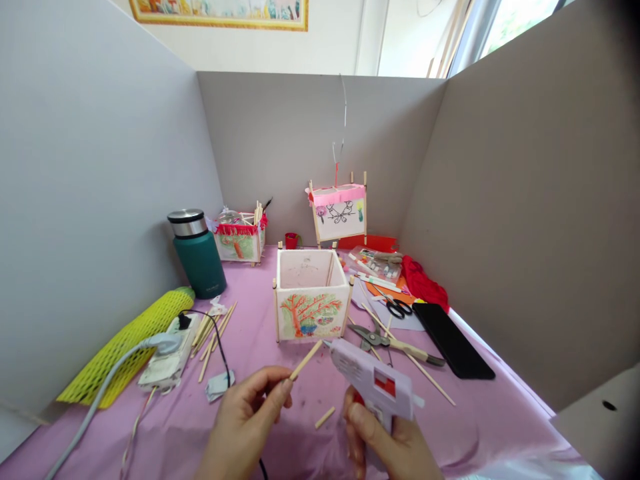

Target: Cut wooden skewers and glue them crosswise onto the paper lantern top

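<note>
My left hand pinches a short wooden stick between thumb and fingers, its far end raised toward the glue gun's tip. My right hand grips the handle of a lilac hot glue gun, whose nozzle points left and nearly meets the stick's end. Just beyond stands an open paper lantern box with a red tree drawn on its front and stick corner posts. Another short stick piece lies on the pink cloth between my hands.
Grey cardboard walls enclose the pink table. A green flask, a yellow foam net, a power strip and loose sticks are left. Two lanterns stand behind; pliers, scissors, phone right.
</note>
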{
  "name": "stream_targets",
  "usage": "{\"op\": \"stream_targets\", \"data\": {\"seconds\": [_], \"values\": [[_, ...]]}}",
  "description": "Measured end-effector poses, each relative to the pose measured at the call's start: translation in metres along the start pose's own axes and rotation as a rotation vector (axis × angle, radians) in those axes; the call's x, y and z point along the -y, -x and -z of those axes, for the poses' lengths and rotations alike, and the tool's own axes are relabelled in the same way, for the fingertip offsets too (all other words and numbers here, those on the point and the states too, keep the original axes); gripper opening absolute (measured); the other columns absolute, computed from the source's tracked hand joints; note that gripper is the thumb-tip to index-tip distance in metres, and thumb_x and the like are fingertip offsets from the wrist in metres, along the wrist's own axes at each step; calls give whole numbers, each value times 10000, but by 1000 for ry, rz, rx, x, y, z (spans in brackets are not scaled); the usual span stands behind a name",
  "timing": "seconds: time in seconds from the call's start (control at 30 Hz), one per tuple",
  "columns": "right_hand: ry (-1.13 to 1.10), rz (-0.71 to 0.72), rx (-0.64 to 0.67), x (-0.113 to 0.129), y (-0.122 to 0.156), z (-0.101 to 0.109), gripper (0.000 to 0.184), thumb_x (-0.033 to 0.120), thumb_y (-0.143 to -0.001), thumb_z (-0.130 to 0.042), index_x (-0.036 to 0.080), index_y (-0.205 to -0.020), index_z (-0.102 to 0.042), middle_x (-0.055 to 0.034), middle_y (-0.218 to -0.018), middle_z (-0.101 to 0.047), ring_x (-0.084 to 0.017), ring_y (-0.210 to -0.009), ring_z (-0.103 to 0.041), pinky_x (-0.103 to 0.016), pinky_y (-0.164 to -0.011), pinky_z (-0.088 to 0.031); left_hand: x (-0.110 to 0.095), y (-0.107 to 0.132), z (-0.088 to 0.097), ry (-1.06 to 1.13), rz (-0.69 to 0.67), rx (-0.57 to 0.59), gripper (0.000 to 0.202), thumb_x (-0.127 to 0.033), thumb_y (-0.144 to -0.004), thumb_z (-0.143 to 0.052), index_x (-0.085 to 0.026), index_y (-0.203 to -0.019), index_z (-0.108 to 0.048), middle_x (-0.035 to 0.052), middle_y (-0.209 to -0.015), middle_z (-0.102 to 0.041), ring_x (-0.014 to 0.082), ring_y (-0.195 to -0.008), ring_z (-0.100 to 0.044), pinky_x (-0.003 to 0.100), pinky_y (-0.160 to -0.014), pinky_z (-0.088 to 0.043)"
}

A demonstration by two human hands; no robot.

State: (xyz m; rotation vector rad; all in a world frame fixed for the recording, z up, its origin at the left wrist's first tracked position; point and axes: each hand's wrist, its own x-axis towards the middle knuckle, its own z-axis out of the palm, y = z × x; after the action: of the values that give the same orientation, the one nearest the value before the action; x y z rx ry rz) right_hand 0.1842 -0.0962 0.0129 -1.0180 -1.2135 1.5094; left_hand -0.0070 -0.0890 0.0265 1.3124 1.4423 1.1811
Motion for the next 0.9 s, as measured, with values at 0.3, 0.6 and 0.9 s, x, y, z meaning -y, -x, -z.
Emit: {"op": "stream_targets", "data": {"seconds": [0.3, 0.6, 0.9], "values": [[0, -21, -6, 1, 1, -1, 475, 629, -753, -605, 160, -765, -536, 49, -494, -470, -87, -418, -448, -223, -433, -391, -1, 0, -2, -5, -4, -26, 312, -474, -712, -660, -183, -802, -729, 10, -601, -599, 133, -542, -503, 215, -508, -397], [25, -14, -33, -1, 1, 0, 475, 628, -758, -601, 160, -806, -540, 53, -486, -474, -92, -407, -446, -224, -429, -393, 0, 1, -1, -10, 10, -46, 322, -479, -717, -654, -185, -814, -739, 13, -603, -608, 131, -543, -504, 213, -508, -401], [6, 1, -37, -5, 0, 0, 457, 614, -767, -601, 164, -816, -539, 57, -487, -462, -95, -412, -441, -225, -421, -402, -1, 3, -3, 56, 65, -17, 375, -516, -709, -656, -173, -835, -741, 26, -609, -620, 101, -471, -446, 199, -421, -339]]}}
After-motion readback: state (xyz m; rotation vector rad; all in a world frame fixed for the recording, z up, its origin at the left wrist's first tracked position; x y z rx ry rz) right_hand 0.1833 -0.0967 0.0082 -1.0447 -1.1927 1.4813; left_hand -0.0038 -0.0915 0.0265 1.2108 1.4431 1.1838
